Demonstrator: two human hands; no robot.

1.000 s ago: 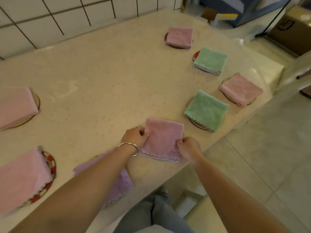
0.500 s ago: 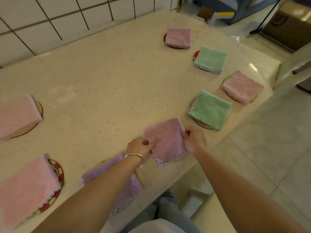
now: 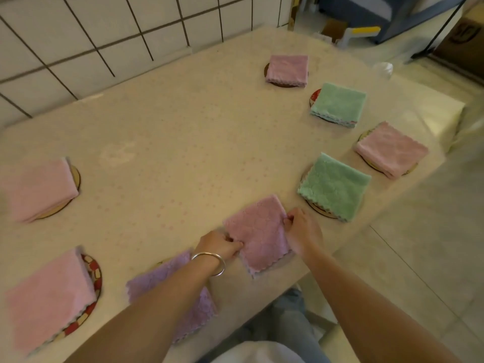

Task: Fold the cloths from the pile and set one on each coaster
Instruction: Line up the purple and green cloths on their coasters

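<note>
A folded mauve cloth [image 3: 258, 235] lies flat near the table's front edge. My left hand [image 3: 218, 244], with a metal bangle at the wrist, pinches its left edge. My right hand [image 3: 301, 233] grips its right edge. Whatever lies under this cloth is hidden. A purple folded cloth [image 3: 167, 281] lies partly under my left forearm. Other folded cloths rest on round coasters: a green cloth [image 3: 334, 187], a pink cloth [image 3: 391, 149], a second green cloth [image 3: 337, 104] and a mauve cloth [image 3: 288, 69] on the right, two pink cloths [image 3: 36, 188] [image 3: 48, 297] on the left.
The cream speckled table [image 3: 183, 140] meets a tiled wall [image 3: 104, 35] at the back. Its front and right edges drop to a tiled floor [image 3: 419, 258]. A red-patterned coaster [image 3: 95, 277] shows beside the near-left pink cloth. Boxes and a dark cart stand beyond the far corner.
Both hands have turned the mauve cloth and slid it slightly right along the front edge. My right hand moved from its near corner to its right edge.
</note>
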